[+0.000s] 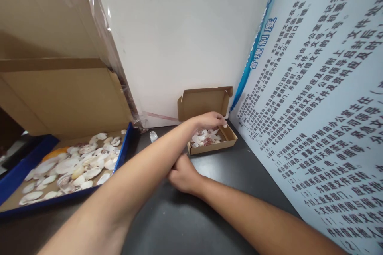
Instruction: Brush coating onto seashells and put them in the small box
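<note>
My left hand (209,120) reaches across over a small open cardboard box (229,138) that holds white and reddish shell pieces (205,138). Its fingers are drawn together and point down at the box's right side; what they hold, if anything, is hidden. My right hand (183,176) rests on the dark table (185,223) just in front of the box. It lies under my left forearm, which hides its fingers.
A blue-edged tray (122,154) with several white shells (72,169) lies at the left under a large cardboard flap (62,95). A small clear bottle (153,136) stands between tray and box. A printed poster (317,107) leans at the right, with a white board (185,39) behind.
</note>
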Demonstrator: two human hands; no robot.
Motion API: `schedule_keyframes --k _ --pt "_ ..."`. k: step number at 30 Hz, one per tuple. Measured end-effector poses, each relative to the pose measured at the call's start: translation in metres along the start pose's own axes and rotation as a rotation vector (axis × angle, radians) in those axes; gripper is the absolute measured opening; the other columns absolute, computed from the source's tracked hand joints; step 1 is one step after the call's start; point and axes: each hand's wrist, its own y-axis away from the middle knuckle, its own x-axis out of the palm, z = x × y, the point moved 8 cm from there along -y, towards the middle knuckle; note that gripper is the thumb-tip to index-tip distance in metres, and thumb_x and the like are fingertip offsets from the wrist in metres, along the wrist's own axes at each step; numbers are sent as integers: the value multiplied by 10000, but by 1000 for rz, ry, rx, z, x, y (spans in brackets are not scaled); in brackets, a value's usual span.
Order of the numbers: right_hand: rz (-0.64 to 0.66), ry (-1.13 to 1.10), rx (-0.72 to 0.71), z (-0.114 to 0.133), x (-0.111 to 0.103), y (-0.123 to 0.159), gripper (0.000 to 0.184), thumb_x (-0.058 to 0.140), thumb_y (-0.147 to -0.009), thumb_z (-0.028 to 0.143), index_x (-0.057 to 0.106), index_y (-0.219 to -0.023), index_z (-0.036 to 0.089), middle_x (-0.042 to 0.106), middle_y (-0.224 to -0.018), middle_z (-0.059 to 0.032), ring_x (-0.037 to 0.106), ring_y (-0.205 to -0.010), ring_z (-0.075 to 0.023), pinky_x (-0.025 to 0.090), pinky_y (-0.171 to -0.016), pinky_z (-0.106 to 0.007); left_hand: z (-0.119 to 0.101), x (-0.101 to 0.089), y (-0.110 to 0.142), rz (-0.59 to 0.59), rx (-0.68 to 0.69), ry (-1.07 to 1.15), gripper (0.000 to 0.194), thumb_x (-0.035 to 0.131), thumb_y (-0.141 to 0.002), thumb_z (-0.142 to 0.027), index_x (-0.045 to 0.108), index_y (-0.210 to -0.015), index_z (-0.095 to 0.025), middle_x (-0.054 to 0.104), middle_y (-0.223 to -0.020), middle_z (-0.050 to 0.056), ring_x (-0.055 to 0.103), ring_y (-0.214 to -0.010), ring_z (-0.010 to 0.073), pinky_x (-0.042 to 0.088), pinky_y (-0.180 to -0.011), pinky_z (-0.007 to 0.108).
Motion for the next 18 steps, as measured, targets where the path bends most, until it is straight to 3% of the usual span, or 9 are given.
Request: schedule_keyframes --k 4,9,14,18 --pt "47 24 29 -3 4 -1 111 590 -788 190 690 -776 147 677 -688 -13 638 -770 -217 493 -649 -252 -14 -6 18 49 39 284 214 493 -914 -278 567 -762 -146 409 -623 -37 385 -545 84 342 -537 223" --pt "43 43 24 2 3 -2 161 546 -841 259 659 -787 158 649 -701 -3 589 -702 -175 448 -625 -237 -30 -8 47 84 59 497 247 468 -926 -272 527 -716 -158 404 -642 -25 389 -553 88 300 -505 226" --pt "7 101 47 5 -3 -2 235 559 -836 330 563 -658 177 546 -577 23 490 -563 -135 406 -584 -245 -48 -11 104 71 117 739 215 562 -894 -313 529 -741 -165 444 -667 -21 409 -572 85 313 -532 220" --pt "-50 86 16 7 -5 -2 171 559 -809 323 586 -717 181 630 -725 -42 588 -752 -208 466 -674 -289 -40 -11 159 4 61 833 206 619 -853 -324 544 -755 -160 471 -650 -28 402 -563 79 293 -536 215"
